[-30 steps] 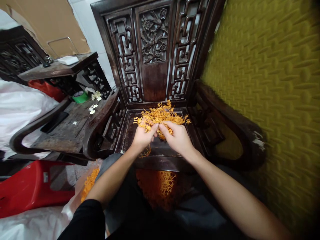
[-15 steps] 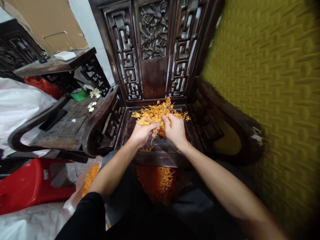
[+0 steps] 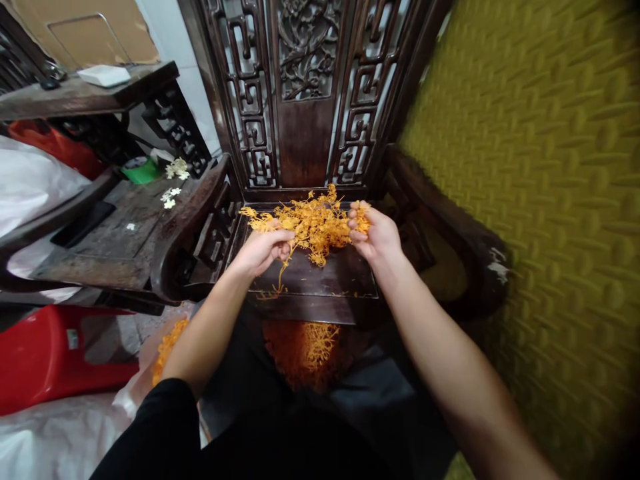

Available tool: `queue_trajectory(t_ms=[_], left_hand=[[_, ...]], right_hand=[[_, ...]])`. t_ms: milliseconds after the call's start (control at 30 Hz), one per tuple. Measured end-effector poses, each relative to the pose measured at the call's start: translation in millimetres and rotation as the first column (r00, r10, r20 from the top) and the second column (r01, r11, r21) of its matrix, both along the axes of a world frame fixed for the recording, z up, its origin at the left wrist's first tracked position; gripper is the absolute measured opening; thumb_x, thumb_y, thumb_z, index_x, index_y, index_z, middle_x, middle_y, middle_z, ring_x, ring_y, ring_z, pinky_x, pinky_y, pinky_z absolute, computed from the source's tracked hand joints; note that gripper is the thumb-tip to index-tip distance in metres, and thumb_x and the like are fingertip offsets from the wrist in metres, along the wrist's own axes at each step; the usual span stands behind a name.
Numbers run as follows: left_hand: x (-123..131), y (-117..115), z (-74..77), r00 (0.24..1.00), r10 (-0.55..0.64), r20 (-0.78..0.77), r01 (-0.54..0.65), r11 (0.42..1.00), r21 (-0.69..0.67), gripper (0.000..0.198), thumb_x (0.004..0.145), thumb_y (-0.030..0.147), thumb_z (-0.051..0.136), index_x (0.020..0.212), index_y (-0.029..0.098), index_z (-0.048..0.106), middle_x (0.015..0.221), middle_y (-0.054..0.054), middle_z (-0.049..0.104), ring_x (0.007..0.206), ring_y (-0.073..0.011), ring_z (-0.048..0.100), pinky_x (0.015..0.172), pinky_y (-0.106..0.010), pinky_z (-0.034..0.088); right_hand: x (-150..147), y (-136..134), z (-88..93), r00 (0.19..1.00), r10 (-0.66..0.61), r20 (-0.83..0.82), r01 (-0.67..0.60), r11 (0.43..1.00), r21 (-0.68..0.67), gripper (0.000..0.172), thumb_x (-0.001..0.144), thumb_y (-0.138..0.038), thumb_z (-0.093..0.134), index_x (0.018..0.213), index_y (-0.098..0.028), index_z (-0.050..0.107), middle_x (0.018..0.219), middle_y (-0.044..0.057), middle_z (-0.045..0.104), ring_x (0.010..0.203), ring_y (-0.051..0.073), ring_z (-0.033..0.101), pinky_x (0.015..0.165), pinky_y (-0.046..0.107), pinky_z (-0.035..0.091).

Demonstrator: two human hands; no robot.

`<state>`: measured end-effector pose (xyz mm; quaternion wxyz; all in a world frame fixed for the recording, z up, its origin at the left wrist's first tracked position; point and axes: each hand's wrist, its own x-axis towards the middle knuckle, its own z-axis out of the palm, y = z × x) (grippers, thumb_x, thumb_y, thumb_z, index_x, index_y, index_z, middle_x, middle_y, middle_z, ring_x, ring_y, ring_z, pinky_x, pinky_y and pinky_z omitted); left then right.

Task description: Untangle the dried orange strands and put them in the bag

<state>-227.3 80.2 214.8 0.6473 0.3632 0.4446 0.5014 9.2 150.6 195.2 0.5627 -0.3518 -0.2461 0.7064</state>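
A tangled heap of orange-yellow plastic flower sprigs lies on the dark wooden chair seat. At its left side my left hand is closed in a pinch on one orange sprig, whose thin stem hangs down below the fingers. My right hand is at the heap's right edge, its fingers curled around orange sprigs. The fingers partly cover what it holds. Small orange bits lie along the front of the seat.
A carved chair back rises behind the heap. On the neighbouring chair are green tape, pale flowers and a dark phone-like slab. A red plastic stool stands lower left. Yellow-green textured material fills the right side. More orange pieces lie below the seat.
My hands have moved apart: the right one away to the right with sprigs in its fingers, the left one slightly left, still pinching its sprig. The view has shifted a little.
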Motion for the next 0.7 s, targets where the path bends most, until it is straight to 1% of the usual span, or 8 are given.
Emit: queue_trajectory(t_ms=[67, 167, 300, 400, 467, 567, 633, 700], left_hand=[[3, 0, -5.7, 0.998, -0.029, -0.062, 0.031, 0.999, 0.030, 0.023, 0.069, 0.018, 0.076, 0.067, 0.017, 0.054, 0.054, 0.002, 0.057, 0.045, -0.0074, 0.051, 0.044, -0.021, 0.040], [6, -2, -9.1, 0.990, -0.067, -0.121, 0.075, 0.995, 0.064, 0.022, 0.073, 0.021, 0.075, 0.065, 0.017, 0.056, 0.053, 0.002, 0.057, 0.045, -0.0077, 0.052, 0.046, -0.021, 0.041], [7, -2, -7.1, 0.983, -0.090, -0.159, 0.100, 0.993, 0.058, 0.021, 0.075, 0.023, 0.074, 0.065, 0.017, 0.057, 0.055, 0.001, 0.058, 0.046, -0.0074, 0.052, 0.047, -0.021, 0.042], [9, -1, -6.5, 0.978, -0.109, -0.175, 0.117, 0.992, 0.036, 0.020, 0.075, 0.022, 0.073, 0.066, 0.018, 0.056, 0.056, 0.001, 0.058, 0.046, -0.0073, 0.052, 0.047, -0.021, 0.042], [10, -1, -7.4, 0.973, -0.121, -0.196, 0.130, 0.991, 0.032, 0.021, 0.075, 0.021, 0.074, 0.067, 0.018, 0.054, 0.056, 0.001, 0.058, 0.046, -0.0076, 0.052, 0.047, -0.021, 0.041], [13, -1, -9.4, 0.953, -0.139, -0.269, 0.159, 0.986, 0.054, 0.022, 0.075, 0.021, 0.074, 0.068, 0.019, 0.054, 0.056, 0.000, 0.060, 0.045, -0.0084, 0.052, 0.047, -0.022, 0.042], [14, -2, -10.2, 0.932, -0.163, -0.322, 0.194, 0.979, 0.068, 0.021, 0.076, 0.022, 0.074, 0.067, 0.019, 0.055, 0.055, 0.000, 0.060, 0.045, -0.0093, 0.052, 0.047, -0.023, 0.043], [14, -3, -10.2, 0.916, -0.181, -0.357, 0.222, 0.972, 0.078, 0.022, 0.077, 0.024, 0.074, 0.066, 0.019, 0.056, 0.053, -0.001, 0.059, 0.045, -0.0100, 0.052, 0.047, -0.023, 0.043]], right_hand=[[-6, -3, 4.1, 0.992, 0.046, -0.115, -0.058, 0.993, -0.098, 0.012, 0.084, -0.019, 0.060, 0.094, -0.015, 0.057, 0.064, -0.006, 0.055, 0.043, 0.002, 0.050, 0.028, 0.008, 0.023], [-7, -3, 6.9, 0.984, 0.044, -0.174, -0.076, 0.979, -0.187, 0.024, 0.082, -0.015, 0.053, 0.106, -0.017, 0.056, 0.059, -0.009, 0.052, 0.040, 0.002, 0.046, 0.029, 0.007, 0.027], [-4, -3, 5.1, 0.993, 0.055, -0.109, -0.071, 0.986, -0.152, 0.031, 0.082, -0.020, 0.053, 0.112, -0.022, 0.054, 0.057, -0.010, 0.053, 0.045, 0.008, 0.053, 0.046, 0.019, 0.057], [-2, -4, 3.7, 0.995, 0.040, -0.091, -0.051, 0.992, -0.120, 0.023, 0.081, -0.022, 0.055, 0.105, -0.022, 0.053, 0.056, -0.010, 0.051, 0.051, 0.009, 0.058, 0.064, 0.033, 0.066], [-3, -5, 4.3, 0.995, 0.019, -0.099, -0.031, 0.993, -0.116, 0.017, 0.080, -0.020, 0.057, 0.096, -0.022, 0.052, 0.062, -0.008, 0.056, 0.057, 0.009, 0.063, 0.067, 0.032, 0.066], [-7, -12, 6.8, 0.995, 0.026, -0.092, -0.032, 0.997, -0.071, 0.017, 0.076, -0.015, 0.060, 0.088, -0.021, 0.050, 0.089, 0.000, 0.071, 0.075, 0.010, 0.069, 0.059, 0.022, 0.061], [-12, -19, 8.3, 0.997, 0.067, -0.038, -0.067, 0.998, 0.016, 0.020, 0.074, -0.013, 0.064, 0.091, -0.020, 0.056, 0.100, 0.002, 0.072, 0.073, 0.009, 0.066, 0.046, 0.014, 0.050], [-19, -29, 9.3, 0.989, 0.127, 0.070, -0.134, 0.984, 0.120, 0.026, 0.075, -0.017, 0.070, 0.101, -0.020, 0.065, 0.091, 0.002, 0.070, 0.061, 0.007, 0.058, 0.037, 0.012, 0.033]])
